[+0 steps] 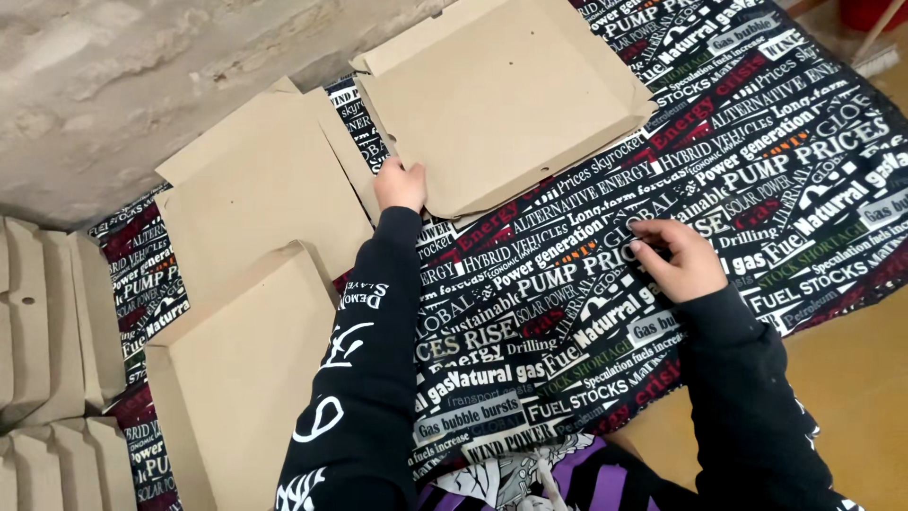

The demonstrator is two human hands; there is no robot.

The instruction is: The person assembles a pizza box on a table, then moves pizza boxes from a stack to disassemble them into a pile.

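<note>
While left hand (400, 185) pinches the flat cardboard box blank (501, 99) edge, right hand (683, 257) rests loosely curled, empty, on printed cloth (605, 312); pulling-in step, both hands needed.

The flat cardboard box blank (506, 99) at the top runs out past the upper edge, so its far flaps cannot be seen. The left hand (400, 185) covers part of its near edge, fingertips hidden against the board. The nearest cardboard blank (241, 378) is cut off at the bottom and partly hidden by the left sleeve (364, 378). The folded box stacks (47, 322) leave the left edge. The right hand (683, 259) curls, hiding its palm.
</note>
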